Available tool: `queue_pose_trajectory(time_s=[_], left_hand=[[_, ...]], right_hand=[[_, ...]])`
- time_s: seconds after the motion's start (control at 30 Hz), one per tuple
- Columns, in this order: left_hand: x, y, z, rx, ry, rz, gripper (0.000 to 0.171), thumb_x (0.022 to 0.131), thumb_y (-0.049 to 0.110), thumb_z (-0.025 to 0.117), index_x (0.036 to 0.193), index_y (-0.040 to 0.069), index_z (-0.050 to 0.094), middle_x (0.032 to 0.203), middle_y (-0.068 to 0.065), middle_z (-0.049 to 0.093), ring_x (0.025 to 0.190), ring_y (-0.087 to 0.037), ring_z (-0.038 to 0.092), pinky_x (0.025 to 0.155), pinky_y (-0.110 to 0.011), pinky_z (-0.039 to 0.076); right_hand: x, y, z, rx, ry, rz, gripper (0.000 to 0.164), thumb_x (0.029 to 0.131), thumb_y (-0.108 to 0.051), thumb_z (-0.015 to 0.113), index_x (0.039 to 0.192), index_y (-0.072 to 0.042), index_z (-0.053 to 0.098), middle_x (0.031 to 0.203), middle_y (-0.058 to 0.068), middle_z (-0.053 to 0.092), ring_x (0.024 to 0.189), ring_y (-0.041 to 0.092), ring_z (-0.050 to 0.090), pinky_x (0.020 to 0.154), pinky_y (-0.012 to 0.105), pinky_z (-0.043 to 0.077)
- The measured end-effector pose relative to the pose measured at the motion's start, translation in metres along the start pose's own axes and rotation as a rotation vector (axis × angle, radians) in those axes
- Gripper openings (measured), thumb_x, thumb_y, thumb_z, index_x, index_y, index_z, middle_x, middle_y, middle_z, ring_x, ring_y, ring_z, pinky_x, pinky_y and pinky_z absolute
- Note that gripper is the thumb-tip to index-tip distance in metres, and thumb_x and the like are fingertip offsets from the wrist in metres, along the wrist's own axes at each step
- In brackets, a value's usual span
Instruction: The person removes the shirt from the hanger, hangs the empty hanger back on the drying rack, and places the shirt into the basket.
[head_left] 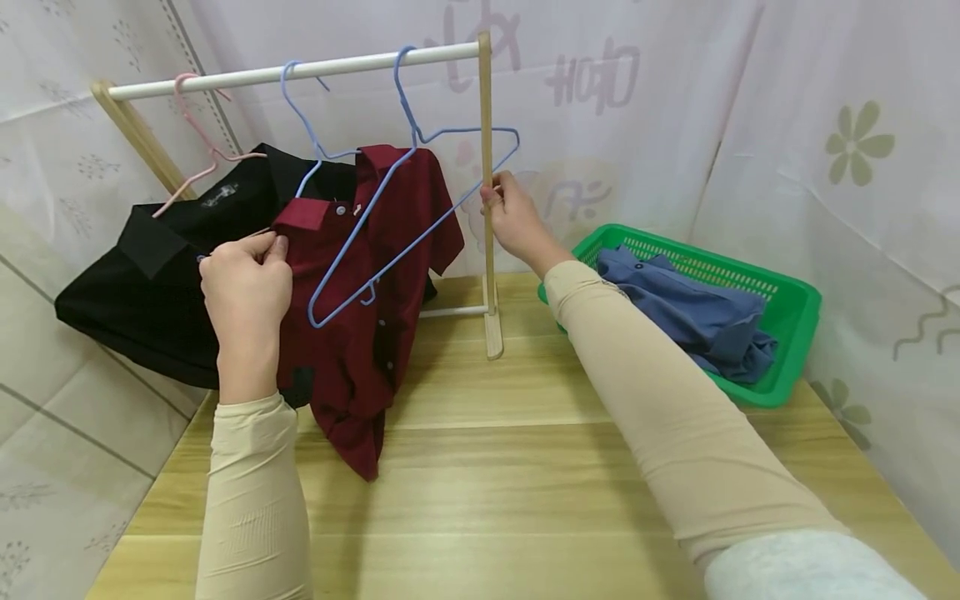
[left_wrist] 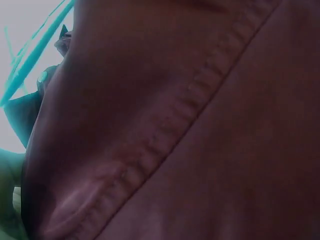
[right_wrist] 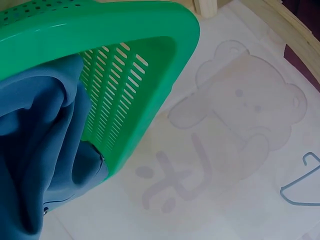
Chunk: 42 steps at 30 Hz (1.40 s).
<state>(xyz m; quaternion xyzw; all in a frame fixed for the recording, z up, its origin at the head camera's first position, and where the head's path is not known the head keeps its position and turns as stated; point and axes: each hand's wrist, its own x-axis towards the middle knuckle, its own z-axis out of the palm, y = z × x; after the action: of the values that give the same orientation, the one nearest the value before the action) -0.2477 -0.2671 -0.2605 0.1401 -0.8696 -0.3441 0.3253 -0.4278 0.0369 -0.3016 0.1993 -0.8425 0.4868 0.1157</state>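
A dark red shirt (head_left: 322, 275) hangs on a blue hanger (head_left: 303, 125) from the white rail. My left hand (head_left: 251, 287) pinches the shirt near its collar and shoulder. In the left wrist view the shirt's stitched cloth (left_wrist: 165, 125) fills nearly everything, hiding the fingers. My right hand (head_left: 519, 218) grips the rack's right wooden post (head_left: 489, 108) between thumb and fingers. Beside that post hangs a bare blue hanger (head_left: 411, 100), slanting in front of the red shirt. The right hand itself is out of the right wrist view.
A black shirt (head_left: 225, 217) hangs on a pink hanger (head_left: 197, 125) at the left. On the right of the wooden table (head_left: 480, 483) stands a green basket (head_left: 802, 333) holding a blue garment (head_left: 682, 304). Printed curtains (head_left: 795, 83) surround the table's back.
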Motion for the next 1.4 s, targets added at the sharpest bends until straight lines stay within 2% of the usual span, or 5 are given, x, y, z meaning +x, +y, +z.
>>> queue_pose_trajectory(time_s=[0.17, 0.3, 0.5, 1.0, 1.4], left_hand=[[-0.001, 0.002, -0.001, 0.023, -0.005, 0.003, 0.033, 0.109, 0.028, 0.054, 0.124, 0.015, 0.081, 0.13, -0.015, 0.076, 0.115, -0.037, 0.067, 0.104, -0.05, 0.049], [-0.003, 0.003, -0.001, 0.048, -0.017, 0.007, 0.037, 0.109, 0.029, 0.051, 0.12, 0.013, 0.082, 0.12, -0.016, 0.077, 0.103, -0.032, 0.062, 0.074, -0.041, 0.041], [-0.002, 0.006, -0.003, 0.042, -0.019, 0.004, 0.036, 0.109, 0.029, 0.052, 0.125, 0.014, 0.08, 0.12, -0.016, 0.078, 0.104, -0.031, 0.063, 0.088, -0.047, 0.048], [0.01, 0.007, -0.007, 0.071, 0.054, 0.072, 0.038, 0.11, 0.029, 0.051, 0.107, 0.007, 0.082, 0.078, -0.018, 0.06, 0.086, -0.029, 0.054, 0.067, -0.04, 0.033], [0.017, 0.013, -0.033, 0.101, 0.124, 0.059, 0.038, 0.109, 0.031, 0.054, 0.119, 0.008, 0.082, 0.09, -0.023, 0.072, 0.093, -0.031, 0.061, 0.07, -0.033, 0.035]], right_hand=[[0.0, -0.003, 0.001, -0.006, 0.001, -0.01, 0.04, 0.115, -0.036, 0.037, 0.134, -0.003, 0.046, 0.119, 0.022, 0.064, 0.113, 0.031, 0.064, 0.097, 0.044, 0.054], [-0.002, -0.004, 0.001, -0.008, -0.003, -0.004, 0.04, 0.115, -0.035, 0.035, 0.135, -0.001, 0.045, 0.119, 0.021, 0.063, 0.111, 0.03, 0.063, 0.097, 0.042, 0.054], [-0.001, -0.005, -0.001, -0.009, 0.002, -0.011, 0.043, 0.114, -0.037, 0.035, 0.137, -0.002, 0.045, 0.115, 0.018, 0.062, 0.11, 0.03, 0.063, 0.098, 0.043, 0.054], [0.013, -0.001, -0.003, 0.028, -0.013, 0.009, 0.042, 0.115, -0.033, 0.034, 0.138, 0.001, 0.044, 0.123, 0.023, 0.06, 0.118, 0.032, 0.065, 0.104, 0.043, 0.053], [0.011, 0.008, -0.003, 0.015, -0.011, 0.004, 0.044, 0.115, -0.036, 0.036, 0.137, 0.0, 0.046, 0.121, 0.024, 0.062, 0.115, 0.032, 0.065, 0.103, 0.045, 0.053]])
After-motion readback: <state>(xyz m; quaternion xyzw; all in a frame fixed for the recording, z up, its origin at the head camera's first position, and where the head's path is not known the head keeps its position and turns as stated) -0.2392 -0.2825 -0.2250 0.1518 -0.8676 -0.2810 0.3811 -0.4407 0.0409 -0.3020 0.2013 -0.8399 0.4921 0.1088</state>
